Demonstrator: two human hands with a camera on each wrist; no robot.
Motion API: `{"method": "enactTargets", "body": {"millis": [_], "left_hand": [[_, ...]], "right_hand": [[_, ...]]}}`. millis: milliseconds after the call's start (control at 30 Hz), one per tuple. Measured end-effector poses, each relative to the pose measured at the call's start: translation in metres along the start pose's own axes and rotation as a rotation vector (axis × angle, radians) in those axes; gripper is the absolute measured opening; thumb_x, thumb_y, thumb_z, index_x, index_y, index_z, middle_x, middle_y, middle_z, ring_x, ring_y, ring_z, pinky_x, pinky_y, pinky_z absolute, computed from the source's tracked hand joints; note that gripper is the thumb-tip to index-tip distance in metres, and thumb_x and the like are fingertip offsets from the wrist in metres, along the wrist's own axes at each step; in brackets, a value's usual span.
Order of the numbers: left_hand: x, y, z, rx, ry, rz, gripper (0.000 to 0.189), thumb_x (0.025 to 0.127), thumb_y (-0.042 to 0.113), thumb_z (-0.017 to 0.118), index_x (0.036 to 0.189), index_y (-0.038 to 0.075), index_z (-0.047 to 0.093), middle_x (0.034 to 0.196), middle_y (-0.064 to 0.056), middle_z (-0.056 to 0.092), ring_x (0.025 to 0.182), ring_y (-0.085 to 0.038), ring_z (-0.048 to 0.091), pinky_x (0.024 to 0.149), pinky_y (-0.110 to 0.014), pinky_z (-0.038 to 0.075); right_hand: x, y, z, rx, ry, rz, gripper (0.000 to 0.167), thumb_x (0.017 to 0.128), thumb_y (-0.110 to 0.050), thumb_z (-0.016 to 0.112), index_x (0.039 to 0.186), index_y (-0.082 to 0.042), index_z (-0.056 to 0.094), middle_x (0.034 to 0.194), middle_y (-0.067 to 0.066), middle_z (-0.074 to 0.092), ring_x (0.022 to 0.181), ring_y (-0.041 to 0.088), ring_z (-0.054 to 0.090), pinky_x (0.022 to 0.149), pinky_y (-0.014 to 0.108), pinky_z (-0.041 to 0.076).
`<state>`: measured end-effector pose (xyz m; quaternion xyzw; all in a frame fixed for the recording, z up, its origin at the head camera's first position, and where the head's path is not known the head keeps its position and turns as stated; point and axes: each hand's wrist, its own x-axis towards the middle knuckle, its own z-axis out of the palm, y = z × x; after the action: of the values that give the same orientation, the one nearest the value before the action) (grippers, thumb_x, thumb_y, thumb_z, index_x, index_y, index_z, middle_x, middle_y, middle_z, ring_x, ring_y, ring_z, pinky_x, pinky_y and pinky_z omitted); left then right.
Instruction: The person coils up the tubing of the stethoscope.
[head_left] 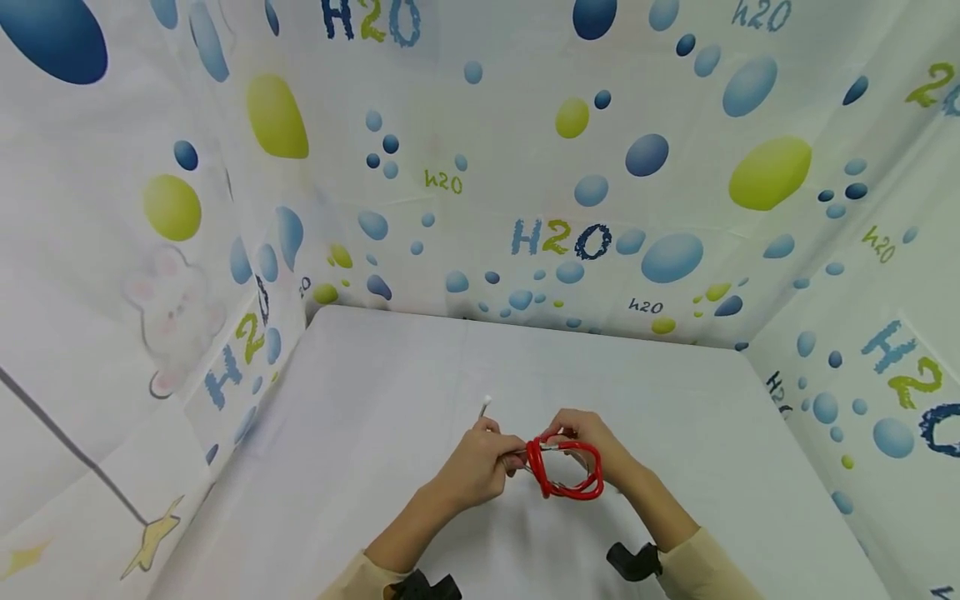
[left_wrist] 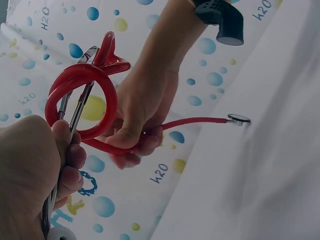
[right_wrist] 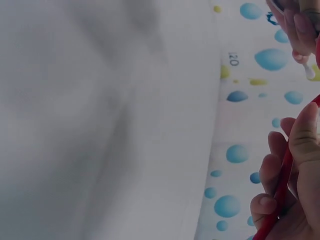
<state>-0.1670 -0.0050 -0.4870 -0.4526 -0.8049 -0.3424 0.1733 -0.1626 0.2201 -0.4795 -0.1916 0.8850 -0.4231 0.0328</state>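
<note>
From where I sat at the feed, both hands were up over the near middle of the white table [head_left: 375, 400], well in from its side edges and closer to the near edge than to the far one. The left hand [head_left: 476, 467] had its fingers curled round the metal ear tubes [left_wrist: 75, 112] of a red stethoscope [head_left: 564, 469], one white ear tip [head_left: 486, 403] poking out past the knuckles toward the far edge. The right hand [head_left: 592, 442] pinched the red tubing [left_wrist: 85, 95], coiled into a loop between the two hands; in the left wrist view I saw its fingers [left_wrist: 132, 142] curled round the lower strand, and a length of tube ran on from there to the chest piece [left_wrist: 239, 119], which sat out at the end against the white cloth. Whether that disc touched the cloth I could not tell. The right wrist view gave me little: a red strand across fingertips [right_wrist: 270, 187] at the right edge, the rest bare cloth, blurred. Nothing lay on the table around the hands. A bubble-print curtain [head_left: 570, 208] marked H2O walled in the far edge and both sides, with a pale rabbit print [head_left: 176, 312] on the left panel. A black wrist strap [head_left: 633, 560] sat on each forearm, just above cream sleeves [head_left: 697, 567].
</note>
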Motion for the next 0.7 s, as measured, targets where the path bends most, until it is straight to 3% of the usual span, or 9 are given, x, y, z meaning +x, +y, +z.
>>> {"method": "enactTargets", "body": {"millis": [200,400,533,700], "left_hand": [[0.001,-0.001,-0.005,0.004,-0.001,-0.016,0.005,0.083,0.014,0.070,0.087,0.012,0.071,0.064,0.010,0.067,0.056,0.003,0.055,0.078,-0.028,0.043],[0.001,-0.003,-0.008,-0.018,0.031,-0.058,0.006,0.083,0.009,0.069,0.087,0.012,0.072,0.062,0.010,0.065,0.055,0.003,0.052,0.077,-0.028,0.042],[0.000,-0.003,-0.011,-0.024,0.039,-0.105,0.004,0.083,0.010,0.069,0.085,0.012,0.072,0.061,0.010,0.065,0.055,0.003,0.050,0.074,-0.026,0.040],[-0.003,-0.003,-0.013,-0.033,0.066,-0.168,0.003,0.082,0.013,0.070,0.079,0.013,0.070,0.057,0.011,0.060,0.054,0.003,0.045,0.071,-0.025,0.037]], "right_hand": [[-0.008,0.003,0.002,0.005,-0.010,-0.011,0.010,0.088,-0.011,0.065,0.096,-0.007,0.069,0.082,0.010,0.067,0.066,0.013,0.060,0.061,0.027,0.052],[-0.015,0.006,0.007,-0.026,0.003,0.010,0.016,0.091,-0.022,0.062,0.095,-0.010,0.070,0.076,0.008,0.067,0.063,0.010,0.059,0.058,0.024,0.051],[-0.021,0.006,0.010,-0.074,-0.002,0.055,0.027,0.090,-0.030,0.062,0.106,-0.011,0.071,0.081,0.005,0.070,0.070,0.011,0.059,0.062,0.020,0.051],[-0.031,0.004,0.015,-0.120,-0.023,0.071,0.029,0.091,-0.021,0.061,0.118,-0.010,0.066,0.079,0.003,0.070,0.067,0.014,0.059,0.060,0.020,0.047]]}}
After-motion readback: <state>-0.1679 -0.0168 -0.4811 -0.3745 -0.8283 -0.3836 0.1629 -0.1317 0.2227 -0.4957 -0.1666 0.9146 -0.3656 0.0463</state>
